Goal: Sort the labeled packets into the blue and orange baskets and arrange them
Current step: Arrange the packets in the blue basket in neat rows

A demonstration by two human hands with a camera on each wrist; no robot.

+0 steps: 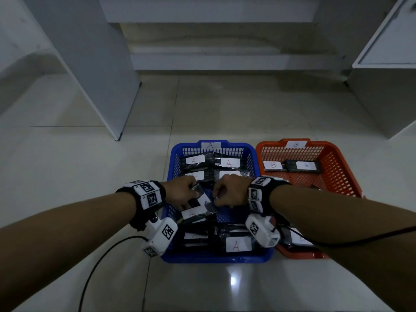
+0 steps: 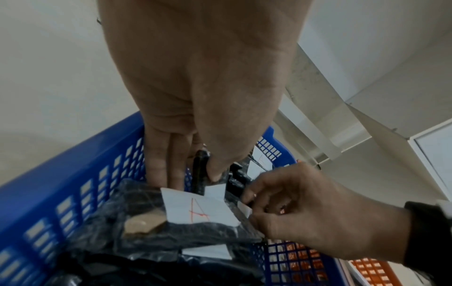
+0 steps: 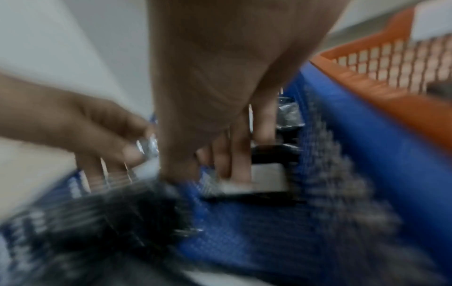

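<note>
The blue basket (image 1: 216, 258), tagged A, holds several black packets with white A labels (image 1: 229, 163). Both hands reach into its middle. My left hand (image 1: 191, 198) pinches a black packet (image 1: 204, 200) that stands on edge, thumb in front and fingers behind (image 2: 166, 174). My right hand (image 1: 217, 199) pinches the clear plastic edge on that packet's right side. Just below lies another A packet (image 2: 198, 209). The orange basket (image 1: 337, 154), tagged B, holds B packets (image 1: 304, 165). The right wrist view is blurred and shows my right hand (image 3: 220, 170) over the blue mesh.
The baskets sit side by side on a pale tiled floor. A white cabinet panel (image 1: 101, 75) stands at the left and a white unit (image 1: 387, 64) at the right, with steps (image 1: 213, 61) behind. A black cable (image 1: 101, 262) trails across the floor near my left arm.
</note>
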